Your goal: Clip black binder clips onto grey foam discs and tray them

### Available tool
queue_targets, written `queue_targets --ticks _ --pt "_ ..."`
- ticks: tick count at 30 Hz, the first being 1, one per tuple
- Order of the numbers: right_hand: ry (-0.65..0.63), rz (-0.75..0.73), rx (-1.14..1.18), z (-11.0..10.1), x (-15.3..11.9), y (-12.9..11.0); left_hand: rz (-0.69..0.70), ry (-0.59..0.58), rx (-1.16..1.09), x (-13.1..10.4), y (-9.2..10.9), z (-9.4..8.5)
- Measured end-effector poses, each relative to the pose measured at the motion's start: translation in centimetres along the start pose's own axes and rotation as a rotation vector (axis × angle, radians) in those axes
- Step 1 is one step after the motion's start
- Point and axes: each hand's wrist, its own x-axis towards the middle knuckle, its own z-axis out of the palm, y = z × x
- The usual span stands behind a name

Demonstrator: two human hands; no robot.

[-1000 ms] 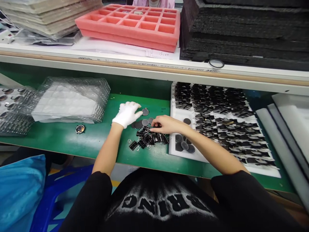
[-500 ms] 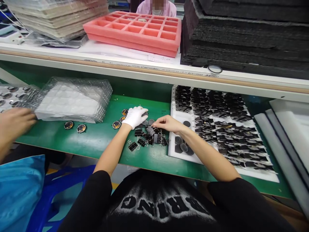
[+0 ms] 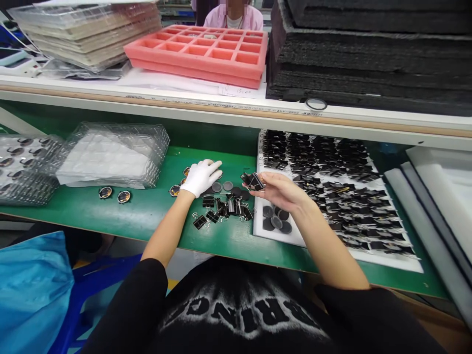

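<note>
My left hand, in a white glove, lies over the table with its fingers stretched out, by the edge of a dark round disc partly hidden beneath them. More grey discs lie just right of it. My bare right hand is raised at the white tray's left edge, its fingers closed on a black binder clip; whether a second clip is with it I cannot tell. Below and between the hands is a pile of black binder clips with wire handles. Orange-and-black round pieces sit beside my left wrist.
Rows of black clips fill the white foam tray, with loose dark discs at its left. Two round pieces lie near clear plastic trays. A shelf edge crosses above, bearing a pink foam tray. A person is behind.
My right hand has lifted from the clip pile and moved right, bringing a binder clip with it. My left hand has shifted slightly. The neighbour's hand at far left has left the view.
</note>
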Motion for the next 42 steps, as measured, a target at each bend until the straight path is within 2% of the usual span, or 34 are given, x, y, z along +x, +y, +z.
queue_targets --ticks 3,5,7,11,14,17,22,24,26,31,37,40,42 --pt "0.034 -0.007 0.010 -0.4 -0.8 0.2 -0.044 0.162 -0.074 -0.2 0.9 -2.1" --pt "0.051 -0.037 -0.016 -0.9 -1.1 0.4 -0.063 0.206 -0.129 -0.7 1.3 -3.8" --pt "0.072 -0.075 -0.030 -1.7 -1.3 0.5 -0.037 0.154 -0.174 -1.6 1.1 -5.3" --pt "0.091 -0.075 -0.010 -3.3 -1.8 1.2 -0.009 -0.147 -0.117 -4.7 -0.9 -6.7" --pt "0.097 -0.050 0.032 -3.9 -1.9 2.1 -0.043 -0.250 0.097 -7.3 -1.9 -6.2" --pt "0.092 -0.025 0.098 -3.9 -1.8 2.8 0.017 -0.229 0.214 -9.0 -2.0 -4.6" --pt "0.046 -0.032 0.109 -3.5 -1.5 3.5 0.029 -0.169 0.178 -9.4 -1.7 -1.4" --pt "0.033 -0.033 0.119 -3.4 -1.6 3.7 0.026 -0.163 0.181 -9.3 -1.8 -0.8" --pt "0.028 -0.033 0.138 -3.5 -1.7 3.8 0.023 -0.145 0.179 -9.2 -1.8 -0.9" --pt "-0.017 -0.024 0.198 -3.5 -2.2 4.4 -0.040 0.029 -0.006 -9.0 -1.7 -3.5" --pt "-0.044 -0.031 0.282 -3.4 -2.7 5.0 -0.034 0.228 -0.307 -7.7 -1.4 -7.5" --pt "-0.048 -0.050 0.295 -3.3 -2.9 5.2 -0.078 0.323 -0.341 -7.6 -0.6 -10.2" --pt "-0.040 -0.059 0.284 -3.3 -2.9 5.3 -0.109 0.364 -0.347 -8.4 0.2 -12.9"
